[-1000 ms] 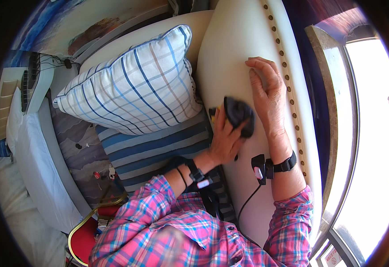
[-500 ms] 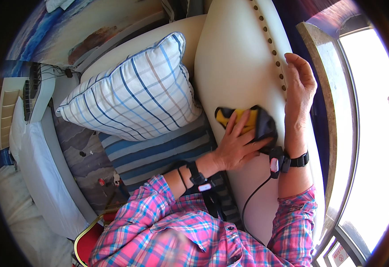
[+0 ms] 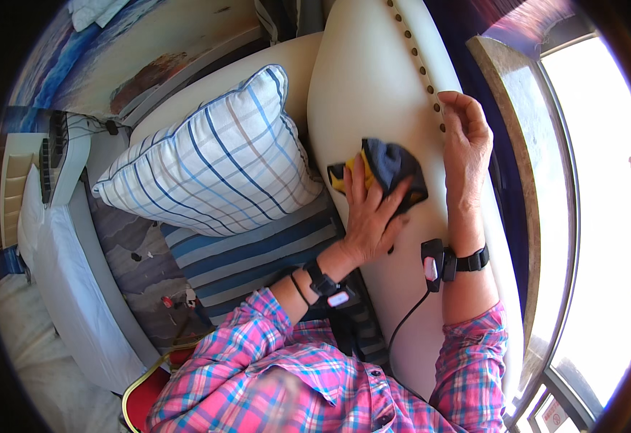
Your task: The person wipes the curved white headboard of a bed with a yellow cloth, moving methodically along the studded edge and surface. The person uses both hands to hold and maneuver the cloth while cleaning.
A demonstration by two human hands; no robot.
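Note:
My left hand [image 3: 366, 220] lies over a yellow and dark grey cloth [image 3: 395, 169], its fingers slightly spread, holding it against a cream sofa armrest [image 3: 362, 79]. The cloth is bunched, with a dark flap standing out past my fingertips. My right hand [image 3: 468, 137] rests at the armrest's outer edge, beside a row of dark round studs [image 3: 422, 71]. Its fingers are loosely bent, with the thumb apart, and I see nothing in it. Both wrists wear black straps with small devices, and a cable hangs from the right one.
A white and blue checked pillow [image 3: 214, 155] leans on the sofa, over a blue and grey striped seat cover [image 3: 250, 256]. A stone window sill [image 3: 506, 108] and a bright window run along the right. At lower left are a red chair with gold trim [image 3: 138, 397] and a bed [image 3: 77, 289].
My left hand has slid the cloth up and slightly left across the armrest, and more of its dark side shows. The right hand shifted slightly left in the picture along with the armrest.

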